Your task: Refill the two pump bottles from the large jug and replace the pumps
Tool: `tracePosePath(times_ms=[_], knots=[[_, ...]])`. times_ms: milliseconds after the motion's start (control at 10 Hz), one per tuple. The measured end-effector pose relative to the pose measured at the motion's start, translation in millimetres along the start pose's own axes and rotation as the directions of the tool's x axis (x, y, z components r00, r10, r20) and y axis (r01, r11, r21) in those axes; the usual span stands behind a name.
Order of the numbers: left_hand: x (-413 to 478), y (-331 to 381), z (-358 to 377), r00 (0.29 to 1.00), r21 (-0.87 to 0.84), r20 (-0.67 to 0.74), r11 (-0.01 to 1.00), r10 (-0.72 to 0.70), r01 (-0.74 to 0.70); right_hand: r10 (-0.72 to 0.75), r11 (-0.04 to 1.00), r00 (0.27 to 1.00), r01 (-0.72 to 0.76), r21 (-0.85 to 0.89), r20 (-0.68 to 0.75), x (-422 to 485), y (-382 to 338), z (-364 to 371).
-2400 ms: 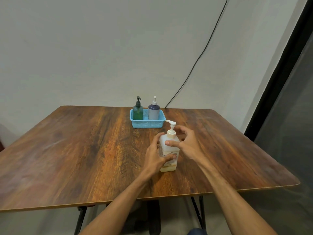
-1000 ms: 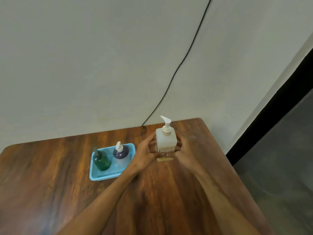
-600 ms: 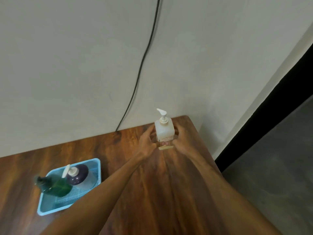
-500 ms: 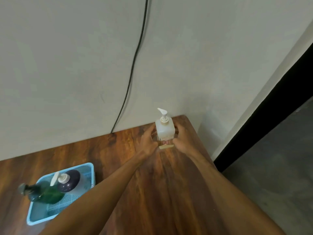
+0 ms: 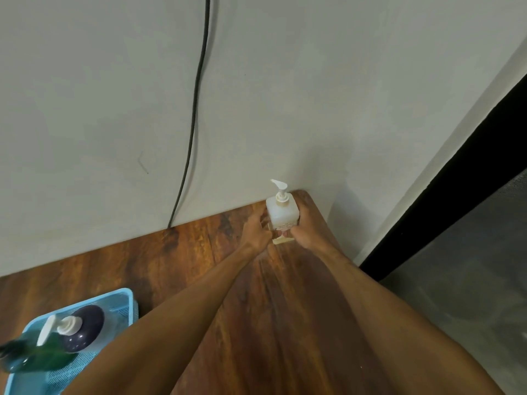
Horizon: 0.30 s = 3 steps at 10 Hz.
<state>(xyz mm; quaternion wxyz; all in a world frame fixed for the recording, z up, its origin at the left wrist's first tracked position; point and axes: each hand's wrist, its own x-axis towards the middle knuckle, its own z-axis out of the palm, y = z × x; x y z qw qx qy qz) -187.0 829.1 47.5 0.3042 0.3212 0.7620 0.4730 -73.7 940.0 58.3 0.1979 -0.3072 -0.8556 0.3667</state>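
A white square bottle with a white pump stands upright near the table's far right corner, a thin layer of yellowish liquid at its base. My left hand grips its left side and my right hand grips its right side, both low on the body. At the lower left, a green pump bottle and a dark purple bottle with a white pump stand in a light blue basket. No large jug is in view.
The wooden table ends just behind and to the right of the held bottle, against a pale wall. A black cable runs down the wall to the table's back edge. Grey floor lies beyond the right edge.
Both hands carried the white bottle from the table's near middle to the far right corner. Over the last half second it has stayed there, and the basket has slid toward the lower left of the view.
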Motion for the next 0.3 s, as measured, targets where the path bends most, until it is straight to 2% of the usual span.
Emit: tracePosePath(times_ms=[200,300], knots=[[-10.7,-3.1,-14.9,0.997,0.056,0.063,0.998,-0.033,0.029,-0.002,0.996,1.000,0.001,0.094,0.017,-4.6,4.1,0.8],[-34.2,1.4,-34.1,0.999,0.127,0.036,0.992,-0.033,0.029,0.016,0.986,1.000,-0.019,0.167,0.020,-16.2,0.4,0.1]])
